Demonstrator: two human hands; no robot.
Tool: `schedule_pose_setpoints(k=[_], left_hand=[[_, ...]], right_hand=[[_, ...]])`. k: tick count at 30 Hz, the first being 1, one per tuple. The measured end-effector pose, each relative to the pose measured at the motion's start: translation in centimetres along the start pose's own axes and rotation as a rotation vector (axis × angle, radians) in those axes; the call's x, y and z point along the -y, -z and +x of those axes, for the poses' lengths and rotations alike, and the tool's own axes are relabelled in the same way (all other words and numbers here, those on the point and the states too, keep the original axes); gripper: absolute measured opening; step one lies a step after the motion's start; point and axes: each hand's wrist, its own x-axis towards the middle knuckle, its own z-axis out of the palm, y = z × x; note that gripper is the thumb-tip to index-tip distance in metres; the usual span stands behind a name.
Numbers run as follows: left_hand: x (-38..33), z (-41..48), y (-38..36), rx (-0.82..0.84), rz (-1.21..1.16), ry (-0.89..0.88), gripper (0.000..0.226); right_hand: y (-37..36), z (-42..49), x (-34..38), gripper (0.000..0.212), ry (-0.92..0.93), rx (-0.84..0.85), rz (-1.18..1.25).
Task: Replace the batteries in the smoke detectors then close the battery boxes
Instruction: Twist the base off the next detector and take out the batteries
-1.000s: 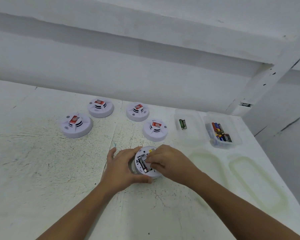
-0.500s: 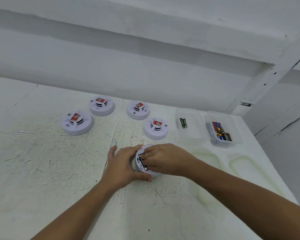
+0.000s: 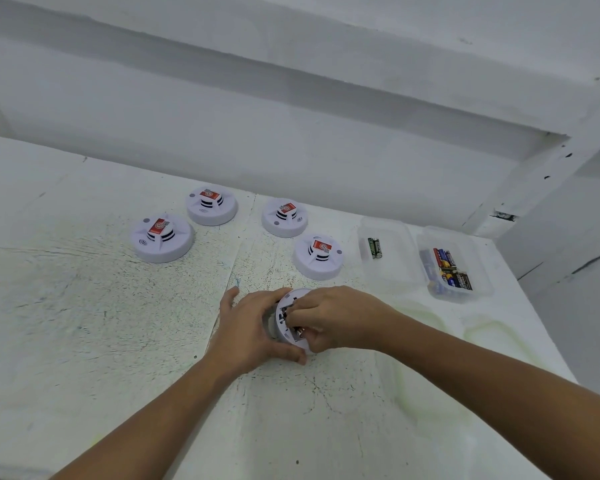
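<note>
A white smoke detector point(image 3: 284, 336) lies upside down on the white table near the middle, its open battery bay facing up. My left hand point(image 3: 253, 327) grips its left rim and holds it slightly tilted. My right hand point(image 3: 336, 320) covers its right side, fingertips curled into the battery bay on a battery point(image 3: 299, 331) whose metal end shows. Several more detectors with red labels stand face up behind: one point(image 3: 162, 238) at far left, one point(image 3: 212, 205) behind it, one point(image 3: 284, 216) at centre, one point(image 3: 320, 257) closest to my hands.
Two clear plastic boxes stand at the right: one point(image 3: 392, 268) holds two green batteries point(image 3: 374, 247), the other point(image 3: 478, 271) holds several coloured batteries point(image 3: 451, 271). Their two clear lids point(image 3: 492, 332) lie in front of them. A white wall runs behind the table.
My right hand has slid left over the detector and its fingers dug deeper into the battery bay. My left hand keeps its grip on the rim. The view has shifted slightly.
</note>
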Motion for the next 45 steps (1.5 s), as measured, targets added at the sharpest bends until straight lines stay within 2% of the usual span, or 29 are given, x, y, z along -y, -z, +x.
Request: schedule_pose_setpoints(k=[5, 10, 20, 23, 26, 28, 30, 34, 36, 38, 40, 43, 45], left_hand=[[0.3, 0.0, -0.1, -0.017, -0.008, 0.005, 0.104], [0.0, -0.1, 0.0, -0.015, -0.023, 0.007, 0.094], [0.0, -0.1, -0.1, -0.032, -0.030, 0.014, 0.096], [0.0, 0.0, -0.1, -0.025, -0.033, 0.021, 0.099], [-0.2, -0.1, 0.0, -0.024, -0.032, 0.015, 0.091], [-0.2, -0.1, 0.0, -0.027, -0.029, 0.006, 0.088], [-0.3, -0.2, 0.0, -0.028, -0.020, 0.009, 0.088], [-0.5, -0.3, 0.1, -0.033, -0.022, 0.012, 0.084], [-0.6, -0.3, 0.1, -0.038, -0.011, 0.014, 0.087], [-0.7, -0.3, 0.1, -0.040, 0.003, 0.018, 0.092], [-0.7, -0.3, 0.1, -0.038, 0.007, 0.014, 0.091], [-0.8, -0.3, 0.1, -0.035, 0.004, 0.010, 0.086], [-0.9, -0.3, 0.2, -0.045, 0.005, 0.008, 0.087]], right_hand=[[0.5, -1.1, 0.5, 0.022, 0.033, -0.055, 0.079], [0.0, -1.4, 0.1, 0.033, 0.030, -0.029, 0.062], [-0.6, -2.1, 0.0, 0.033, 0.094, -0.097, -0.017], [-1.0, -2.3, 0.0, 0.025, 0.064, -0.129, -0.020], [-1.1, -2.3, 0.5, 0.016, -0.036, -0.143, 0.008], [-0.7, -2.4, 1.2, 0.013, -0.242, -0.142, 0.236], [0.2, -2.3, 1.3, 0.009, -0.471, -0.149, 0.630], [2.2, -2.1, -0.2, 0.007, -0.704, -0.342, 1.327], [3.2, -2.1, -2.0, 0.010, -0.808, -0.458, 1.581], [4.2, -2.3, -4.1, 0.009, -0.894, -0.562, 1.678], [4.7, -2.6, -6.4, 0.006, -0.985, -0.630, 1.553], [4.7, -3.2, -10.1, 0.018, -1.162, -0.595, 0.972], [4.6, -3.3, -11.8, 0.021, -1.226, -0.471, 0.611]])
